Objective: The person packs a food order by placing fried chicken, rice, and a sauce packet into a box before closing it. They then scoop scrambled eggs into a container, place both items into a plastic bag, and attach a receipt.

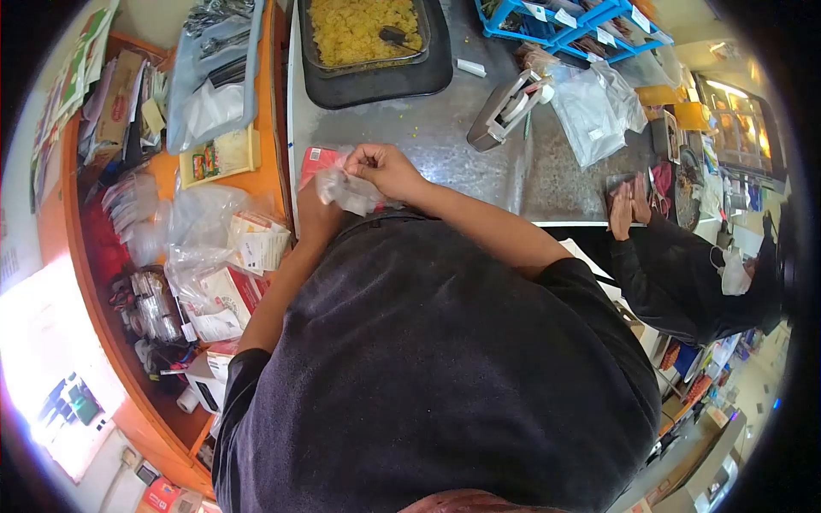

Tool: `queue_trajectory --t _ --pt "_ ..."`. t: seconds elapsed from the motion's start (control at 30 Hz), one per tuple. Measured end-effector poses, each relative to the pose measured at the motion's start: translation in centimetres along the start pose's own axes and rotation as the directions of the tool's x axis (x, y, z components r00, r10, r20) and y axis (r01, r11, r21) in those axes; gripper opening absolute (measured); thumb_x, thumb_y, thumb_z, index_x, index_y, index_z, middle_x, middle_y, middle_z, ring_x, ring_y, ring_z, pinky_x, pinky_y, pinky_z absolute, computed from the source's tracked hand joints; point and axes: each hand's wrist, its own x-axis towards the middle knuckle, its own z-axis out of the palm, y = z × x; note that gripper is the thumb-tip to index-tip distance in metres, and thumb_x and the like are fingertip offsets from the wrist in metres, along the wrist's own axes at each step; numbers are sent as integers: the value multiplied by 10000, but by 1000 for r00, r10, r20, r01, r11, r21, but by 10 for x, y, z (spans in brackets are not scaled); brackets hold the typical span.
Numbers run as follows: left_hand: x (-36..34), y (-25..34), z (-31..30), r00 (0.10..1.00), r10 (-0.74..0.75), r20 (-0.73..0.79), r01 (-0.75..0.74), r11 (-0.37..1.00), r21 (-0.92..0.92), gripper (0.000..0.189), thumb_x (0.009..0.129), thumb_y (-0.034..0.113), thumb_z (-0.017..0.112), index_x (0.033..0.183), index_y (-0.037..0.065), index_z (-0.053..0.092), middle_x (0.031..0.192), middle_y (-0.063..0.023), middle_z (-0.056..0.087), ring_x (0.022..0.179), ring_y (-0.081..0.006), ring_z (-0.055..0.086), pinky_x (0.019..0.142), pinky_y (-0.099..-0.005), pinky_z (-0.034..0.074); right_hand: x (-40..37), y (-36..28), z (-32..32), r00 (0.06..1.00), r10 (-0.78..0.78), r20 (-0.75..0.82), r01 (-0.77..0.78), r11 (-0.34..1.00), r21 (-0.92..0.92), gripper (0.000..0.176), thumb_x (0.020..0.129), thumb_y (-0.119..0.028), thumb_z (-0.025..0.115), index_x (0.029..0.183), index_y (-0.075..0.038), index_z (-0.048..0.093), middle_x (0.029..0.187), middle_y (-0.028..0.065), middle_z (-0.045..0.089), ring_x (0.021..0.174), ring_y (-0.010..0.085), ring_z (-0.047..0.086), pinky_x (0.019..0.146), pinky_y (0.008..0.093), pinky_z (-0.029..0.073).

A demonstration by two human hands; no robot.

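Note:
Near the counter's front edge, my right hand [389,173] is closed in a pinch on a piece of thin clear plastic [349,191]. The plastic looks crumpled and hangs below the right fingertips. My left hand [316,210] is right beside it on the left, its fingers mostly hidden by the plastic. Just beyond my hands, a red packet [318,157] with a white printed label shows partly behind the plastic.
A glass dish of yellow crumbly food [363,30] sits on a black tray [376,90], a dark spoon in it. A tape dispenser [500,115], plastic bags [594,111] and blue baskets [569,38] stand rightward. Cluttered orange shelving [269,128] is left. At right, another person's hands [629,205] meet.

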Motion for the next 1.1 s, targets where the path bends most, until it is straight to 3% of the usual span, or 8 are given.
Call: queue_trajectory --t 0.13,0.23,0.33,0.43,0.53,0.8,0.87,1.1 --pt "-12 -1 2 999 -28 14 27 997 76 186 863 175 677 968 26 718 968 -158 715 902 -320 680 817 -390 515 -1 -1 -5 1000 -10 27 16 967 -255 24 939 -30 655 922 -23 640 885 29 678 841 100 615 807 271 507" --pt "1 20 -10 991 -101 83 98 994 38 188 880 161 662 985 16 717 994 -147 714 920 -318 682 841 -382 514 -4 11 2 991 -128 29 131 976 -175 17 934 -13 649 922 -19 640 881 30 681 810 95 619 792 263 512" --pt "-1 11 2 998 -35 -43 27 983 -181 185 836 93 666 991 9 720 858 -140 721 776 -279 704 696 -342 535 0 14 -1 999 2 41 -4 999 42 35 929 8 636 903 -16 638 887 29 668 834 100 619 799 271 515" --pt "-2 7 0 990 -141 -10 136 971 -198 180 828 96 685 976 -2 717 839 -130 717 765 -275 698 685 -347 527 4 14 -4 992 -52 115 63 994 -90 42 899 16 645 896 -26 640 888 43 653 876 149 629 820 310 514" --pt "0 -10 1 996 -81 30 83 994 -73 190 831 116 699 973 -10 713 855 -129 714 803 -261 692 715 -364 522 1 10 0 955 -283 86 294 874 -387 64 860 24 650 892 -29 632 897 77 641 931 227 640 837 352 507" --pt "0 -5 7 986 -167 -16 158 954 -253 229 878 143 660 1025 -29 701 953 -139 717 874 -238 666 788 -372 511 -9 1 9 920 -392 0 371 870 -325 52 856 6 632 883 -23 598 895 124 632 894 304 638 804 384 500" --pt "2 7 2 987 -162 -2 159 975 -154 227 878 132 653 1033 -28 698 949 -140 715 874 -234 666 785 -369 510 -9 4 8 898 -439 23 416 833 -365 40 872 -9 623 895 -26 595 884 124 637 875 304 643 781 379 499" --pt "4 11 1 980 -164 111 161 986 30 251 897 151 624 1069 -24 680 991 -134 702 893 -241 659 809 -372 508 -16 -4 4 989 -141 43 146 981 -132 62 945 -35 568 883 -37 558 779 30 587 742 144 559 702 311 464"
